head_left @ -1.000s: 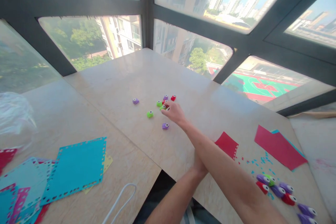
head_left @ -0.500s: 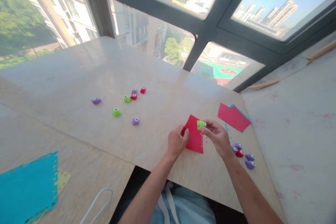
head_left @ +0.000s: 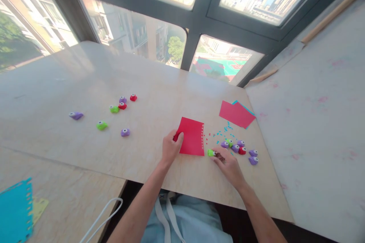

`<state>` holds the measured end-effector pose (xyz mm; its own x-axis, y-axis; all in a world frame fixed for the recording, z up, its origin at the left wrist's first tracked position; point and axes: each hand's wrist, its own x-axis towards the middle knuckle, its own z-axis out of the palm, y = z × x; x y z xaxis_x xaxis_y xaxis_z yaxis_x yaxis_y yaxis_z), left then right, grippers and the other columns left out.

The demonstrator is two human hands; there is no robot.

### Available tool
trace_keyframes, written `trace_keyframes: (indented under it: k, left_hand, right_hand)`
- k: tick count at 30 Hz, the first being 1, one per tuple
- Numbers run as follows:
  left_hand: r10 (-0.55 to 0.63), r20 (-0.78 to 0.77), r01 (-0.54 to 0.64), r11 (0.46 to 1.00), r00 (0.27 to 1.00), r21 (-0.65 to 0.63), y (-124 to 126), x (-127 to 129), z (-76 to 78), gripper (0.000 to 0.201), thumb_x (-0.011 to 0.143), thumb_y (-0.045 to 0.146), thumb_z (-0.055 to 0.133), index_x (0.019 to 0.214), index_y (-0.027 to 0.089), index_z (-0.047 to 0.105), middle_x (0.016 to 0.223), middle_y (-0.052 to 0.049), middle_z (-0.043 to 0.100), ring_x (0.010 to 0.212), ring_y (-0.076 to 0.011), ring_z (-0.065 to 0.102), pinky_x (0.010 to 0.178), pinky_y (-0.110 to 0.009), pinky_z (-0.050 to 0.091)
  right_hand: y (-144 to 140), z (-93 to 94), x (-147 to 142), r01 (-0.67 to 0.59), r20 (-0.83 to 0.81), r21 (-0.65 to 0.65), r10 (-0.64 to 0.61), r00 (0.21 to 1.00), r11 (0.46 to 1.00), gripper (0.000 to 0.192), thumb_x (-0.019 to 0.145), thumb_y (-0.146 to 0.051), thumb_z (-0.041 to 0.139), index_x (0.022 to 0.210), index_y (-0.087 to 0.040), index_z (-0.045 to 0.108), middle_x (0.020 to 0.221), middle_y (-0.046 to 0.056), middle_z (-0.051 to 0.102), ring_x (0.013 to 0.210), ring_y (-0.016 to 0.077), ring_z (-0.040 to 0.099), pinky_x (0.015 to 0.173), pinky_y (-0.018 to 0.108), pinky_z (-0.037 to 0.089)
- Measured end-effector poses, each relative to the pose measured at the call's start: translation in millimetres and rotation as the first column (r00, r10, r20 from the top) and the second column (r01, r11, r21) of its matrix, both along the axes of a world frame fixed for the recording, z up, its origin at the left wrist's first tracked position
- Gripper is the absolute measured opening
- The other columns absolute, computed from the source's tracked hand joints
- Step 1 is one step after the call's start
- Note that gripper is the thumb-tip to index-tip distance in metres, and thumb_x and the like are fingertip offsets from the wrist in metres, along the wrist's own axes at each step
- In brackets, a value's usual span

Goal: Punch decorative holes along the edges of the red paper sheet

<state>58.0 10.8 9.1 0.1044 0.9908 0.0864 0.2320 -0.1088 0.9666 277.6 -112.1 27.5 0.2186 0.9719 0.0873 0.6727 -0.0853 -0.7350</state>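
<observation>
I have my left hand (head_left: 171, 146) pinching the near-left corner of the square red paper sheet (head_left: 192, 141), thumb on top, holding it flat on the pale marble-look tabletop (head_left: 159, 91). My right hand (head_left: 228, 165) rests just right of that sheet's near-right corner, fingertips closed on the small green plastic paper punch (head_left: 211, 153), which sits on the table touching the sheet's edge.

The sheet looks thin and light; I judge it will bend or slide easily, so a grip at a corner or edge suits it. Its right edge already shows a row of punched holes. The punch seems hard, light and smooth, best taken by its sides between thumb and finger.

Right of the sheet lies a cluster of purple, red and green punches (head_left: 238, 148) among tiny blue and red paper bits (head_left: 222, 133). Beyond them is a red sheet stacked over a blue one (head_left: 236, 114). Well left of the sheet, more scattered punches (head_left: 114, 109). I see no container anywhere
</observation>
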Motion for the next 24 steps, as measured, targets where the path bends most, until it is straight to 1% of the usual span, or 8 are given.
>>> trace_keyframes:
  k: [4,8,12,17,24]
  left_hand:
    - [-0.027,0.002,0.027,1.0,1.0,-0.006,-1,-1,0.4,0.025,0.087,0.038,0.053,0.076,0.017,0.06,0.069,-0.001,0.061,0.062,-0.0126,0.051,0.057,-0.022,0.038]
    - [-0.045,0.023,0.045,0.999,0.999,-0.012,-1,-2,1.1,0.024,0.088,0.037,0.054,0.079,0.017,0.062,0.072,-0.001,0.063,0.064,-0.0131,0.054,0.058,-0.022,0.04]
    - [-0.062,0.035,0.063,0.998,0.997,-0.03,-1,-2,1.1,0.023,0.088,0.036,0.054,0.083,0.017,0.063,0.077,-0.003,0.066,0.068,-0.0139,0.057,0.059,-0.022,0.042]
    - [-0.043,0.011,0.043,0.999,0.999,-0.02,0,-2,1.8,0.021,0.087,0.034,0.056,0.082,0.016,0.065,0.076,-0.003,0.067,0.068,-0.0139,0.059,0.059,-0.022,0.043]
    - [-0.037,-0.02,0.038,0.999,0.999,0.007,-1,-1,2.5,0.019,0.086,0.033,0.057,0.08,0.016,0.064,0.072,-0.002,0.066,0.064,-0.0132,0.058,0.057,-0.022,0.043]
  right_hand:
    - [4,-6.2,-1,-0.044,0.035,-0.01,0.044,0.998,0.999,0.026,0.088,-0.041,0.06,0.104,-0.022,0.068,0.103,0.009,0.071,0.081,0.0214,0.067,0.074,0.036,0.055]
    - [8,-1.9,-6,-0.064,0.03,-0.015,0.064,0.997,0.998,0.024,0.088,-0.035,0.06,0.104,-0.02,0.068,0.102,0.008,0.071,0.08,0.0197,0.066,0.073,0.034,0.055]
    - [10,1.9,-10,-0.091,0.054,-0.005,0.091,0.994,0.996,0.022,0.088,-0.031,0.059,0.105,-0.022,0.068,0.105,0.008,0.071,0.086,0.0202,0.066,0.078,0.034,0.054]
    - [11,-2.1,-9,-0.129,0.088,0.032,0.126,0.988,0.991,0.02,0.089,-0.027,0.058,0.106,-0.023,0.069,0.107,0.008,0.07,0.093,0.0218,0.066,0.086,0.038,0.053]
    - [12,-3.0,-8,-0.139,0.089,0.03,0.136,0.987,0.99,0.021,0.089,-0.023,0.058,0.106,-0.024,0.07,0.107,0.007,0.071,0.094,0.0226,0.066,0.087,0.039,0.053]
